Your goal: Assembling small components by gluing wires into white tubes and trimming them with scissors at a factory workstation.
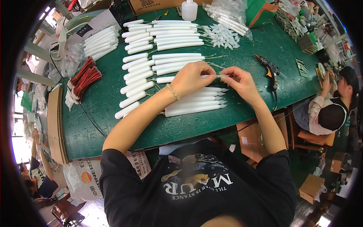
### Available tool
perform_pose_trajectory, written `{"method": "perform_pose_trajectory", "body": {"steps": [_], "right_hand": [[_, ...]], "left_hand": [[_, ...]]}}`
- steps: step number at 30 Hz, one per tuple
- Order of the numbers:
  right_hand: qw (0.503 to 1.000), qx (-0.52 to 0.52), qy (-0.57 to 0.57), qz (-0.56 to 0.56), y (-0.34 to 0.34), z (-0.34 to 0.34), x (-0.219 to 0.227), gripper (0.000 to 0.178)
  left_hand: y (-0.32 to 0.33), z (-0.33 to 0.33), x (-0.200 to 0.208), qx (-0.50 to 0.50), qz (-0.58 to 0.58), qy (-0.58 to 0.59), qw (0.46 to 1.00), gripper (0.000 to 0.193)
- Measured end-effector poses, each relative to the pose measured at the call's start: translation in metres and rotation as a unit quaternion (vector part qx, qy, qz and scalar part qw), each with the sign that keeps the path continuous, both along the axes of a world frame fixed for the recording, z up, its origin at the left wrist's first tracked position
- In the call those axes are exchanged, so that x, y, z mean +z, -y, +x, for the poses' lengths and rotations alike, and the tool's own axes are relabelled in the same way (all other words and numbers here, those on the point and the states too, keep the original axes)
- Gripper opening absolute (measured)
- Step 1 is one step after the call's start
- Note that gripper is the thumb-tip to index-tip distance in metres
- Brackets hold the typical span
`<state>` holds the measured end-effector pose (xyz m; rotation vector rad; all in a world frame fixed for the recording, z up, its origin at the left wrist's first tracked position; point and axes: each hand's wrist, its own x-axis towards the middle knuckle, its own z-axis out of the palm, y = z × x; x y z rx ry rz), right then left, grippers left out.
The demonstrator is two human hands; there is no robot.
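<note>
My left hand [192,76] is closed round a white electric taper candle [164,80] lying level above the table, its end pointing right. At that end, my right hand [241,81] pinches a small translucent tip [219,76], mostly covered by the fingers. Just below my hands, several finished-looking white candles [193,110] with pointed flame tips lie side by side. Farther off, rows of white candle tubes [177,39] have thin wires coming out of their right ends. Shorter white tubes [135,83] form a column to the left. A loose pile of clear flame-shaped tips [222,36] lies beyond my right hand.
A black and orange glue gun [270,70] rests right of my hands, its cord hanging over the green table's [102,125] edge. Red wires [85,78] and more white tubes [101,42] lie left. A white bottle [189,10] stands at the back. A co-worker [329,106] sits right.
</note>
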<state>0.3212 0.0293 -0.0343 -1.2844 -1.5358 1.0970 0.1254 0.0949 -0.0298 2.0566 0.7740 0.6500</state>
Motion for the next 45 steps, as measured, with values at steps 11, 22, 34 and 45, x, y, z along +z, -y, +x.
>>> {"method": "perform_pose_trajectory", "body": {"steps": [11,22,34,45], "right_hand": [[1.0,-0.001,-0.008,-0.01,0.0,-0.002,-0.002,0.017],[0.999,0.013,-0.034,-0.019,-0.004,0.001,-0.009,0.015],[0.999,0.036,-0.013,-0.038,-0.009,0.005,-0.019,0.011],[0.997,0.042,0.065,-0.012,-0.014,0.002,-0.011,0.009]], "left_hand": [[-0.001,-0.001,-0.001,-0.015,-0.004,0.017,1.0,0.017],[-0.023,-0.006,-0.018,-0.089,0.139,-0.019,0.986,0.024],[-0.013,-0.003,-0.011,-0.065,0.089,-0.147,0.983,0.025],[-0.013,-0.002,-0.014,-0.071,0.104,-0.177,0.976,0.026]]}}
